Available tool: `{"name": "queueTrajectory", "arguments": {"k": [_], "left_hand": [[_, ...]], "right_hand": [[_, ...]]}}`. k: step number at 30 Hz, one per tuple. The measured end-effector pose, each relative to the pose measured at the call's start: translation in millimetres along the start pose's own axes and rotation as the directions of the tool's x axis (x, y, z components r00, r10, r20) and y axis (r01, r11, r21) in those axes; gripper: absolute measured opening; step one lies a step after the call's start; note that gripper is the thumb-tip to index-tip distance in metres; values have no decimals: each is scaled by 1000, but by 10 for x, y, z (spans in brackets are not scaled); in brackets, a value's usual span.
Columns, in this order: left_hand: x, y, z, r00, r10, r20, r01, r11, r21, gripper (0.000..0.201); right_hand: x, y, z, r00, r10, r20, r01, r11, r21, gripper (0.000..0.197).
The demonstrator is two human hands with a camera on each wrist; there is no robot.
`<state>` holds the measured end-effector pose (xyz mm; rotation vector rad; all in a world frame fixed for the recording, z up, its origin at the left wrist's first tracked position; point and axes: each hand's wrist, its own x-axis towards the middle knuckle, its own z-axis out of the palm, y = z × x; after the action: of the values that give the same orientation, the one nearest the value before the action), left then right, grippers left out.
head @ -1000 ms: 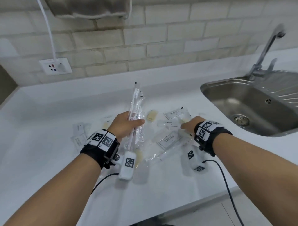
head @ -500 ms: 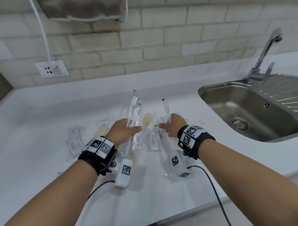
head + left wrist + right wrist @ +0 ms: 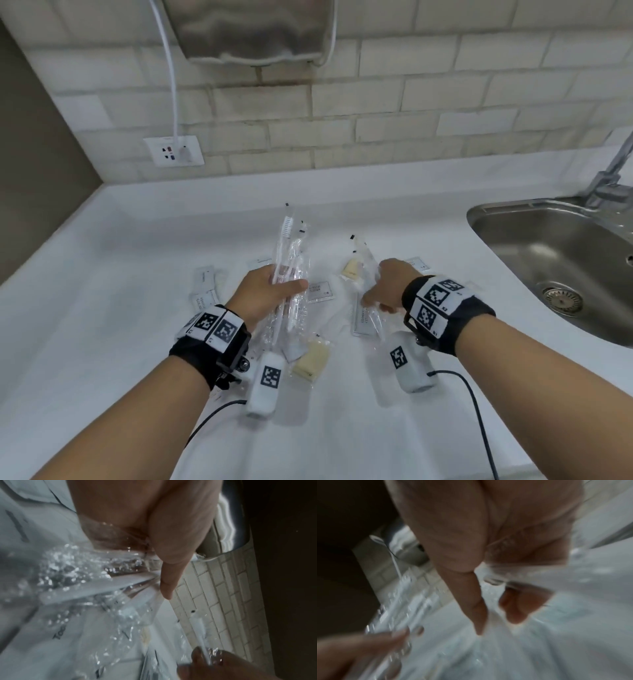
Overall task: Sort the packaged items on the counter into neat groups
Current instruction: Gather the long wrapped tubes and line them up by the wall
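Observation:
My left hand [image 3: 270, 291] grips a bundle of clear-wrapped toothbrushes [image 3: 289, 260], held upright above the white counter [image 3: 120, 308]. In the left wrist view my thumb [image 3: 171, 563] presses the crinkled wrappers [image 3: 102, 585]. My right hand [image 3: 383, 287], just to the right, pinches one more wrapped toothbrush [image 3: 364, 260], tilted up and leftward. The right wrist view is blurred; there my fingers [image 3: 479, 608] close on clear film [image 3: 539, 581]. On the counter lie beige soap packets [image 3: 352, 270] [image 3: 311, 361], white sachets [image 3: 205, 287] and flat labelled packets [image 3: 320, 291].
A steel sink [image 3: 548, 257] with a tap [image 3: 613, 171] is set into the counter at the right. On the brick wall are a socket [image 3: 173, 150] with a white cable and a metal appliance [image 3: 253, 31]. The counter's front edge runs close below my forearms.
My right hand picked a wrapped toothbrush out of the pile, lifted it and brought it left toward the bundle. The left hand kept its grip. The head view tilted upward.

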<state>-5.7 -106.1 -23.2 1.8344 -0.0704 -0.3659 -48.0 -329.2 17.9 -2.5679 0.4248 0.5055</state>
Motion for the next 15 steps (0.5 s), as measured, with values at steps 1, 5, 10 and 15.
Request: {"name": "queueTrajectory", "arguments": {"k": [1,5,10,15], "left_hand": [[-6,5,-62,1000,3,0,-3,999,-35,29],[-59,75,-285,1000,20,20,-16,981,-194,29],[-90,114,-667,999,39,7,-34,932,-360,34],[-124,-24,-1049,991,137,1,-126,915,-384,49]], "right_hand": [[34,-95,-56,998,-57,-29,59,997,58,28],[167,-645,-117,960,-248,-129,279,877,390,34],[319,-1399,202,927,-357,-110,355,749,559,47],[369,-1978,555,921,-388,-24,338,770,541,32]]}}
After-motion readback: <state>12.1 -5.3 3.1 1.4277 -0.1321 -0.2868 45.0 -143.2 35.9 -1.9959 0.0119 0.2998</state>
